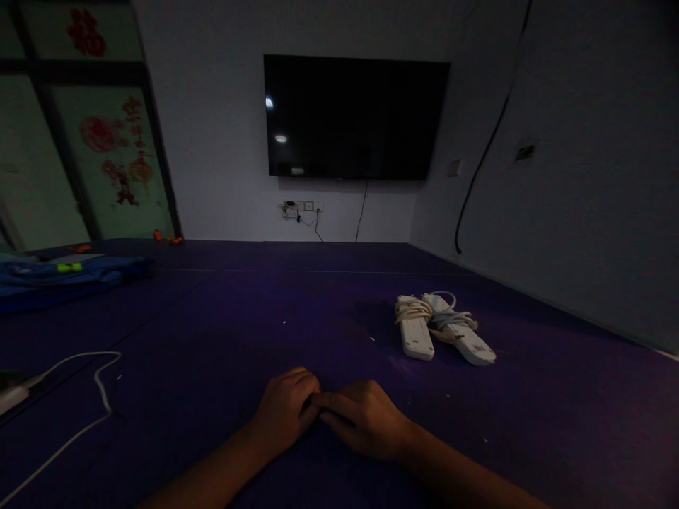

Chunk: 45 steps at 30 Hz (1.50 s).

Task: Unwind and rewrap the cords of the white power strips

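Low in the middle of the view, my left hand and my right hand meet at their fingertips, just above or on the purple floor covering. The fingers of both hands are curled and closed. The right thumb and forefinger press against the left fingers. Whatever lies between them, if anything, is hidden. Beyond my right hand are two white power strips, a left one and a right one, lying side by side at an angle with their cords wrapped around them.
A white cable curves across the floor at the left. Behind it lies a blue cloth pile. Small orange objects sit by the glass door. A dark television hangs on the wall; a black cord dangles at right.
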### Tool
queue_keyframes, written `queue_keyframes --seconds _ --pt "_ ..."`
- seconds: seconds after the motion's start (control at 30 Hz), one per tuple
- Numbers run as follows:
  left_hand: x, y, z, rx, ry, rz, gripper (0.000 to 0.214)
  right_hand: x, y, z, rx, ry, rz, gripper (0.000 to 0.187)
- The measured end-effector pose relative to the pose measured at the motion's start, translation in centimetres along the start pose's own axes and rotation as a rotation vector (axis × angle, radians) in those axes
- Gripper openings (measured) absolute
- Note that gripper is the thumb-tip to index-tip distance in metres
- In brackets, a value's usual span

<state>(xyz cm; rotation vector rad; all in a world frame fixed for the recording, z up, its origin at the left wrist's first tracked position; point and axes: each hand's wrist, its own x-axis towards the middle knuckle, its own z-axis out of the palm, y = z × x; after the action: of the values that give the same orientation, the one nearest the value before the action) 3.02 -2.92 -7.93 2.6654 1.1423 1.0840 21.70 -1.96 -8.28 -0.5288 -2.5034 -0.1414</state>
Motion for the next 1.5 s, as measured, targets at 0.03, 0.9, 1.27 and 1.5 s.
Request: queue_keyframes --seconds 0.03,0.9,1.27,1.5 --pt "0.01 0.03 -0.03 0.002 0.000 0.000 0.015 0.00 0.03 0.01 0.005 -0.002 -0.004 0.022" --pt "0.09 0.08 -0.07 0.000 0.005 -0.005 0.016 -0.10 0.02 -0.02 -0.006 0.015 0.011 0.026" --pt "0.10 -0.06 0.05 0.006 0.004 -0.004 0.016 0.09 -0.02 -0.12 0.003 0.000 -0.003 0.021" --pt "-0.01 -0.52 0.16 0.063 0.023 -0.006 0.028 -0.09 -0.03 0.07 0.004 0.024 -0.007 0.027"
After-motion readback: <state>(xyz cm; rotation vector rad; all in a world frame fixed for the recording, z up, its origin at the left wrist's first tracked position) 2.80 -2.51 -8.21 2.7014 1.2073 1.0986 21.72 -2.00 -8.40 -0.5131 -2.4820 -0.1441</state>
